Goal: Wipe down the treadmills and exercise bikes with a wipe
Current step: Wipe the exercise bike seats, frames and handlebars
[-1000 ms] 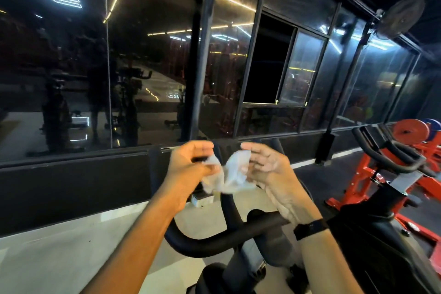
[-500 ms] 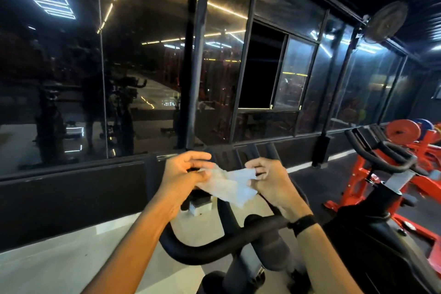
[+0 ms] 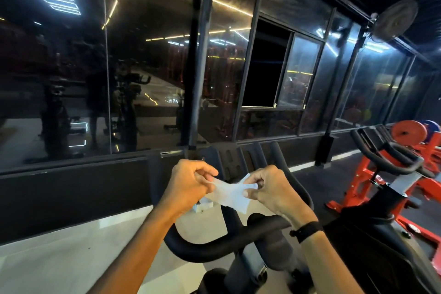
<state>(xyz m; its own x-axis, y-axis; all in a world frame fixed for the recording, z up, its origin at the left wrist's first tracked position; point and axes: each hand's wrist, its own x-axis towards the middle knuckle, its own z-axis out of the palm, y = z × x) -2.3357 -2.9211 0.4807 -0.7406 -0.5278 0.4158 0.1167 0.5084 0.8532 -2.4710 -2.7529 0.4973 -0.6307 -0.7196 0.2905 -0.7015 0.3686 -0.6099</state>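
A white wipe (image 3: 230, 194) is stretched flat between both hands, above the black handlebar (image 3: 214, 247) of the exercise bike in front of me. My left hand (image 3: 188, 186) pinches the wipe's left edge with thumb and curled fingers. My right hand (image 3: 269, 188) pinches its right edge; a black band sits on that wrist. The bike's upright bar ends (image 3: 281, 164) rise behind my hands, and its stem (image 3: 250, 267) drops away below.
A second black exercise bike (image 3: 391, 162) stands at right, with red and orange gym equipment (image 3: 410, 131) behind it. A dark glass wall (image 3: 143, 67) with a low black ledge runs ahead. Pale floor (image 3: 59, 258) lies at lower left. A wall fan (image 3: 393, 20) hangs upper right.
The crumpled wipe has been pulled open and spread flat between my hands. My right hand went from open fingers to a pinch, and both hands dropped slightly toward the handlebar.
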